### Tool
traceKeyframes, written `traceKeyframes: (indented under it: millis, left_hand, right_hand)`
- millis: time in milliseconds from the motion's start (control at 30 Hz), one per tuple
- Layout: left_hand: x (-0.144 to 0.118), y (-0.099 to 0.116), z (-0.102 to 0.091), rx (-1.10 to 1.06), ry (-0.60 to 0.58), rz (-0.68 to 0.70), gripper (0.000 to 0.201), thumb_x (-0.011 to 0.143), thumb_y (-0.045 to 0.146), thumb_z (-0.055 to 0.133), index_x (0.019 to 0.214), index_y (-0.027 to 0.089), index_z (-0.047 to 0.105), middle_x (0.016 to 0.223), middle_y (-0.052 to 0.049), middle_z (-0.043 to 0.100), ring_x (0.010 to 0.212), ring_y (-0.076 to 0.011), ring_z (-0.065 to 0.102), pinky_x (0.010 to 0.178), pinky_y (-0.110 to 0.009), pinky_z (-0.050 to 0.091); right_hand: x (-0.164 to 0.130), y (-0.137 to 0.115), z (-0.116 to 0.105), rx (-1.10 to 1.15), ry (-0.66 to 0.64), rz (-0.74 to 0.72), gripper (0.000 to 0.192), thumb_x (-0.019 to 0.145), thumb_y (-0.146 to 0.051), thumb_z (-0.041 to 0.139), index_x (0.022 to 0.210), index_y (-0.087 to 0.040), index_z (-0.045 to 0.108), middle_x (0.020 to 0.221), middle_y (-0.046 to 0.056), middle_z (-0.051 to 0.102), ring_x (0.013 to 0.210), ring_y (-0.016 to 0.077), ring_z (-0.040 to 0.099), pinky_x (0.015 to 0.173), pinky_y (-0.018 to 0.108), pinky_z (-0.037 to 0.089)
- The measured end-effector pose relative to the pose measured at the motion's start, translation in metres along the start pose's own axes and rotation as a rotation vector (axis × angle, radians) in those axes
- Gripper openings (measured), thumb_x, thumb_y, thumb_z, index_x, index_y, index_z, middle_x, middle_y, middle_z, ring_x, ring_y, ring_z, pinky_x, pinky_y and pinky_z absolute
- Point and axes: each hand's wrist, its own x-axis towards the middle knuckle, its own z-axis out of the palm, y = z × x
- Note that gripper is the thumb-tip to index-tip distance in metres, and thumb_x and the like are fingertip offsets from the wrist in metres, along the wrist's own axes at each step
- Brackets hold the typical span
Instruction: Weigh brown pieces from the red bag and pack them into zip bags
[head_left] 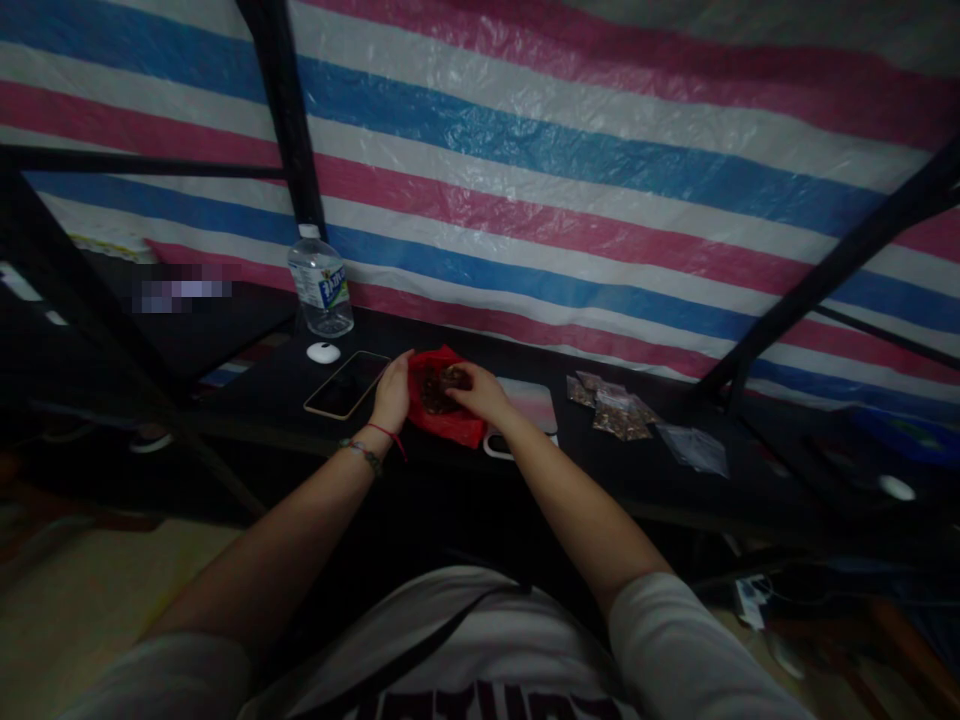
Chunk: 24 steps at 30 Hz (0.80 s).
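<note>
Arms stretched forward, left hand [392, 392] gripping red bag [450, 422], right hand [480, 392] pinching its contents.

Glossy, crinkled woven-plastic sheeting [600, 190] backs a matt black tabletop [420, 470]; a thin red plastic bag [450, 420], a clear plastic bottle [321, 285], a glassy-smooth phone [347, 384] and small clear plastic packets [615, 410] lie there.

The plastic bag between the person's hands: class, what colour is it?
Red; the crumpled red plastic bag shows best in the head view.

Red bag [450, 420]; tarp [600, 170] striped pink, blue, white; table [420, 340] seemingly black (dim).
</note>
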Motion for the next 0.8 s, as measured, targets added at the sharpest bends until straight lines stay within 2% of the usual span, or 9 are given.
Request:
traceKeyframes:
  millis: [167,267,400,467,567,633,667,733,800]
  left_hand:
    - [0.004,-0.001,-0.003,0.032,0.033,-0.012,0.034,0.09,0.037,0.045,0.108,0.018,0.066,0.117,-0.009,0.063,0.111,-0.0207,0.056,0.104,-0.036,0.036]
    - [0.006,-0.001,-0.003,-0.021,0.046,-0.079,0.036,0.09,0.038,0.043,0.111,0.018,0.064,0.117,-0.01,0.063,0.109,-0.0213,0.058,0.102,-0.038,0.039]
    - [0.009,0.0,-0.006,-0.057,0.027,-0.109,0.04,0.089,0.041,0.042,0.116,0.018,0.06,0.117,-0.012,0.062,0.108,-0.0221,0.058,0.099,-0.039,0.041]
    - [0.008,0.006,-0.009,0.06,0.039,-0.007,0.038,0.088,0.039,0.044,0.115,0.017,0.061,0.118,-0.012,0.061,0.111,-0.0224,0.056,0.102,-0.039,0.038]
    - [0.002,0.026,-0.013,0.346,0.035,0.292,0.032,0.083,0.03,0.05,0.11,0.02,0.064,0.119,-0.008,0.06,0.116,-0.0232,0.051,0.106,-0.04,0.032]
    - [-0.005,0.043,-0.012,0.485,-0.065,0.432,0.028,0.08,0.026,0.052,0.103,0.021,0.068,0.112,-0.007,0.063,0.112,-0.0242,0.052,0.105,-0.04,0.033]
    - [-0.009,0.051,-0.01,0.53,-0.149,0.451,0.026,0.079,0.025,0.052,0.098,0.022,0.069,0.105,-0.006,0.065,0.106,-0.0246,0.055,0.103,-0.039,0.036]
    - [-0.018,0.064,-0.003,0.591,-0.352,0.41,0.024,0.076,0.024,0.053,0.091,0.023,0.071,0.092,-0.005,0.069,0.094,-0.0249,0.06,0.098,-0.038,0.04]
    - [-0.024,0.071,0.006,0.634,-0.539,0.357,0.024,0.072,0.024,0.056,0.089,0.024,0.073,0.089,-0.004,0.07,0.088,-0.0253,0.062,0.095,-0.037,0.042]
  right_hand:
    - [-0.013,0.009,-0.032,-0.004,0.06,0.082,0.035,0.068,-0.019,0.069,0.103,-0.018,0.063,0.1,0.003,0.067,0.087,0.0154,0.062,0.08,0.029,0.049]
    - [-0.023,0.023,-0.056,-0.064,0.074,0.172,0.035,0.067,-0.021,0.069,0.102,-0.018,0.063,0.096,0.003,0.067,0.077,0.014,0.062,0.074,0.027,0.049]
    - [-0.038,0.045,-0.086,-0.174,0.116,0.235,0.034,0.066,-0.023,0.069,0.099,-0.017,0.064,0.094,0.004,0.068,0.078,0.0147,0.062,0.075,0.028,0.048]
    - [-0.045,0.054,-0.096,-0.231,0.139,0.231,0.031,0.066,-0.022,0.069,0.096,-0.016,0.064,0.094,0.005,0.068,0.084,0.016,0.062,0.079,0.029,0.047]
    - [-0.052,0.067,-0.103,-0.28,0.15,0.265,0.03,0.066,-0.023,0.069,0.095,-0.016,0.064,0.094,0.006,0.068,0.087,0.0173,0.062,0.081,0.03,0.046]
    - [-0.055,0.073,-0.102,-0.275,0.134,0.299,0.03,0.068,-0.026,0.068,0.096,-0.016,0.064,0.094,0.006,0.068,0.086,0.0176,0.062,0.08,0.03,0.046]
    - [-0.055,0.075,-0.1,-0.274,0.13,0.306,0.031,0.068,-0.027,0.068,0.097,-0.016,0.064,0.095,0.007,0.067,0.087,0.018,0.062,0.081,0.031,0.046]
    - [-0.056,0.079,-0.1,-0.284,0.138,0.3,0.042,0.065,-0.03,0.071,0.104,-0.016,0.063,0.103,0.009,0.066,0.094,0.0199,0.061,0.086,0.034,0.045]
    - [-0.06,0.084,-0.107,-0.292,0.168,0.3,0.058,0.063,-0.034,0.073,0.117,-0.016,0.057,0.112,0.011,0.063,0.102,0.0219,0.059,0.09,0.035,0.044]
